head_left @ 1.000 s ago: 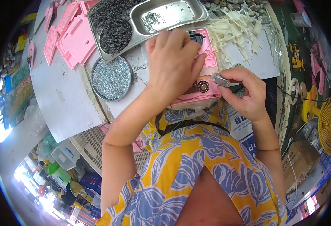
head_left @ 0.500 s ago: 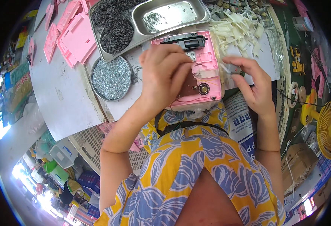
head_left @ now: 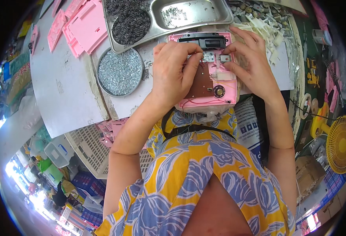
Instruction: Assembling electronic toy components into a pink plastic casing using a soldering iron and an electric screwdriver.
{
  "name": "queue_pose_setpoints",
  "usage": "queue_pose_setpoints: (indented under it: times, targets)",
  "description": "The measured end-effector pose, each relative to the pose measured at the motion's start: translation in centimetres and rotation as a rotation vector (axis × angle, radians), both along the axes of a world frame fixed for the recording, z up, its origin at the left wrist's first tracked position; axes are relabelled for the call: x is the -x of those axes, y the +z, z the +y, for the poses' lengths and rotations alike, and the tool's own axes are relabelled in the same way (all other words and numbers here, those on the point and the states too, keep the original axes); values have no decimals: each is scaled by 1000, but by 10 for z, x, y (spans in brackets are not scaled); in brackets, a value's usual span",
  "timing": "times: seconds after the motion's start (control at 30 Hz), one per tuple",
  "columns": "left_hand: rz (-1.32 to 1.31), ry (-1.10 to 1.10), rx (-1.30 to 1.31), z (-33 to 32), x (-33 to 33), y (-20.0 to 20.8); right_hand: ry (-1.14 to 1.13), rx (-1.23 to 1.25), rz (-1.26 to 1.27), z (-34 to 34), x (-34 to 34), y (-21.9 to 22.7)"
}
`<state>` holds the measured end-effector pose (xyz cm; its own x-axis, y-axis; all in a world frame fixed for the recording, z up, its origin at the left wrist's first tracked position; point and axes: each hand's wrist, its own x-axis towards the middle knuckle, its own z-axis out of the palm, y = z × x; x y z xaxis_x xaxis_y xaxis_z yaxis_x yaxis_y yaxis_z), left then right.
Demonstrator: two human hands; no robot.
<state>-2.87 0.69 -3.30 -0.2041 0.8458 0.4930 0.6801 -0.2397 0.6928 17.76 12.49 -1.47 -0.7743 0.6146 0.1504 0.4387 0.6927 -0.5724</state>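
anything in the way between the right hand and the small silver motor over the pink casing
Nothing visible: the right hand has its thumb and a finger right at the small silver motor over the pink casing. The left hand is to the left, not between them.

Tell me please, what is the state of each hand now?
Left hand: closed in a pinch; what it holds, if anything, cannot be told.
Right hand: holding a small metal motor.
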Motion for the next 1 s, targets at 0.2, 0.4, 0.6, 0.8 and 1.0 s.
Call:
queue_pose_setpoints:
  times: [0.2, 0.4, 0.6, 0.8, 1.0]
  targets:
    - [-19, -23, -41, 7, -1, 2, 14, -258, 86, -20, 24, 13]
    - [25, -70, 76, 3, 2, 16, 34, -180, 153, -21, 33, -3]
    - [260, -50, 119, 4, -9, 6, 23, -150, 254, -22, 25, -7]
    - [124, -154, -24, -7, 3, -4, 9, -277, 179, -23, 19, -1]
    - [129, 193, 60, -18, 9, -8, -12, -40, 264, -26, 14, -1]
